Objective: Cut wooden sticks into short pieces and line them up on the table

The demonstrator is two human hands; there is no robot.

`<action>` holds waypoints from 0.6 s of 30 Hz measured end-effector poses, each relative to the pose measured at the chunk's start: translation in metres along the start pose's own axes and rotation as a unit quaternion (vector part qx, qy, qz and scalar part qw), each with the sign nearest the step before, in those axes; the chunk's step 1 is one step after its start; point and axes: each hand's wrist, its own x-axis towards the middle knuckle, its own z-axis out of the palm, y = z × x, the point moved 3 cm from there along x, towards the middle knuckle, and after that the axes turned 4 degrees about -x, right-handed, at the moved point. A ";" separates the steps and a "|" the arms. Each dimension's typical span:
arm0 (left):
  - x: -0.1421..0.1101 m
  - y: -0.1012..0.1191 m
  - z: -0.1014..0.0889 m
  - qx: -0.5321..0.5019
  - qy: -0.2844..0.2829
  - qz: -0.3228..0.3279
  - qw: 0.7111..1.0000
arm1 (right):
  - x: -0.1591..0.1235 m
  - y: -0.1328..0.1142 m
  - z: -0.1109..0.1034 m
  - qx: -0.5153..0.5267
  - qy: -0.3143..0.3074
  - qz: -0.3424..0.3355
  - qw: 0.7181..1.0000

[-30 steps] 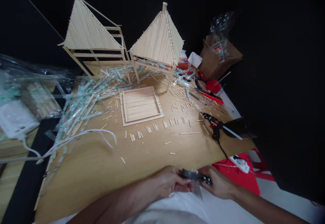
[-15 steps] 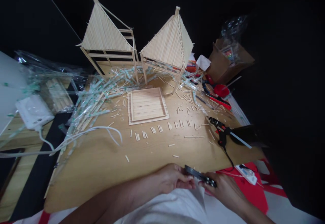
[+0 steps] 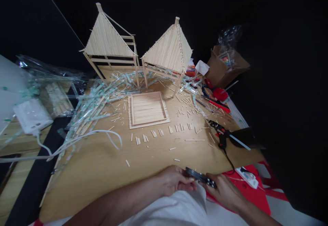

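Note:
My right hand [image 3: 221, 189] is closed around a dark metal hand tool [image 3: 200, 177] with a curved end and small rivets, at the table's front edge. Right beside it, my left hand [image 3: 175, 181] is pinched shut by the tool's curved end; whatever lies between its fingertips is too small to make out. Beyond the hands, short cut wooden sticks [image 3: 153, 133] lie in small groups in a row. Behind them rests a square panel of sticks [image 3: 148, 108] with a raised frame. Two stick-built models with peaked roofs, a left one [image 3: 107, 38] and a right one [image 3: 166, 50], stand farther back.
A black glue gun [image 3: 221, 135] with a pale glue stick lies at right. Plastic wrappers and long sticks [image 3: 93, 111] cover the left side, near a white cable [image 3: 77, 139] and a white charger [image 3: 33, 116]. A cardboard box [image 3: 217, 65] stands back right.
The camera view has tilted slightly, so the table's things sit a little lower in the picture. Both hands and the dark tool keep nearly the same pose.

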 end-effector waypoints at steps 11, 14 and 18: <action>-0.010 0.024 0.002 0.010 -0.002 0.055 0.998 | 0.000 0.000 -0.009 -0.006 0.108 0.026 0.994; -0.025 0.047 -0.007 0.035 0.002 0.118 0.992 | 0.008 -0.013 -0.029 0.122 0.179 0.055 0.975; -0.050 0.081 -0.017 0.098 0.042 0.221 0.969 | 0.032 -0.037 -0.061 0.261 0.178 -0.014 0.949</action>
